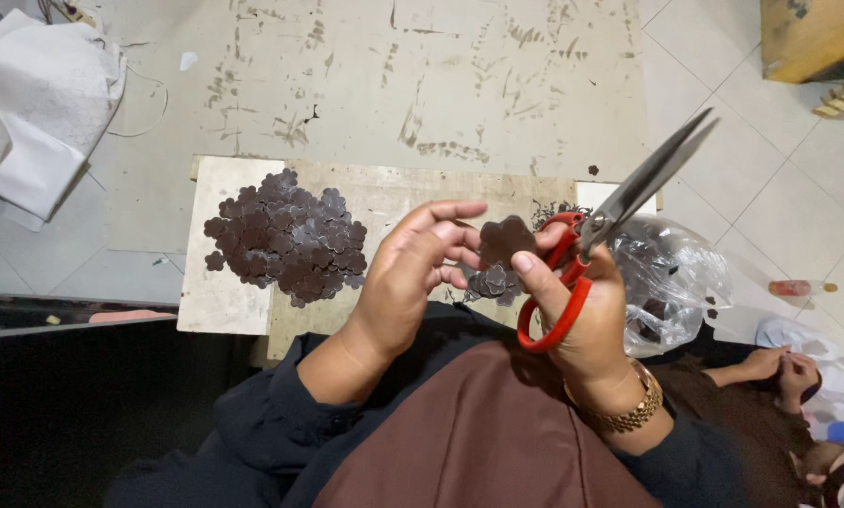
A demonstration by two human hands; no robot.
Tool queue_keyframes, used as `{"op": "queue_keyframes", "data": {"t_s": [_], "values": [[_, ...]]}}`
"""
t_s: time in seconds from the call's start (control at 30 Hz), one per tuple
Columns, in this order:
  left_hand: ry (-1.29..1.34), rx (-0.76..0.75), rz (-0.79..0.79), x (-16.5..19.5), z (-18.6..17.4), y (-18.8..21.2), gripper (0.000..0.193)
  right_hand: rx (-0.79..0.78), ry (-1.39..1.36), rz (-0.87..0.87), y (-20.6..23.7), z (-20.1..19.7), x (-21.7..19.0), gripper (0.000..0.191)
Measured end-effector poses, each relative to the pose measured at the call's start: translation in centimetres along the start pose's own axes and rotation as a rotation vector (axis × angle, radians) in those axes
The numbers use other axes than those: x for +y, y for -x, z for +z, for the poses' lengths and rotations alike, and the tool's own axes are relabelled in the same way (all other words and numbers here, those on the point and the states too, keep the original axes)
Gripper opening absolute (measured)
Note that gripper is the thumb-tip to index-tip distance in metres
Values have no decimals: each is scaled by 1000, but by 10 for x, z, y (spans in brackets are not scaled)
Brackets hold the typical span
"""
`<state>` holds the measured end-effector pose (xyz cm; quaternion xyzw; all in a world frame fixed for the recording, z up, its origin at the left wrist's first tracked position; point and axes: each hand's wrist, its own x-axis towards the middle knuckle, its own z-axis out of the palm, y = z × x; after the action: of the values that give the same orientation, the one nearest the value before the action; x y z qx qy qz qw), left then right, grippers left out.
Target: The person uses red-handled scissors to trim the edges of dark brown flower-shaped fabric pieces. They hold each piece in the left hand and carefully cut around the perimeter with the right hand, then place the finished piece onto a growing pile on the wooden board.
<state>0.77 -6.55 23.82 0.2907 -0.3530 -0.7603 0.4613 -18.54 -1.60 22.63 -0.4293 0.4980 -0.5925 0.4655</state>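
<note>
My right hand (pixel 591 315) grips a pair of red-handled scissors (pixel 586 249), whose steel blades point up and to the right and are nearly together. My left hand (pixel 412 273) holds a dark brown flower-shaped cutout (pixel 504 240) by its fingertips, right next to the scissor handles. A small heap of similar cutouts (pixel 493 282) lies just below the held piece. A large pile of the same brown flower shapes (pixel 285 240) rests on the wooden board (pixel 229 292) to the left of my left hand.
A clear plastic bag (pixel 671 277) with dark pieces lies right of the board. White paper sheets (pixel 36 103) are at the upper left. A wooden box (pixel 807 38) stands at the top right. Another person's hands (pixel 784 362) are at the lower right.
</note>
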Motion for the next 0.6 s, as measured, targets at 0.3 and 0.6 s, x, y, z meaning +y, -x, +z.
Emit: {"op": "queue_keyframes", "data": {"t_s": [0.3,0.6], "values": [[-111,29,109,-15,-1,-12,18,-246,53,4,3,-2,10,31],[-94,76,128,0,5,-22,13,-532,136,58,7,-3,-1,70]]}}
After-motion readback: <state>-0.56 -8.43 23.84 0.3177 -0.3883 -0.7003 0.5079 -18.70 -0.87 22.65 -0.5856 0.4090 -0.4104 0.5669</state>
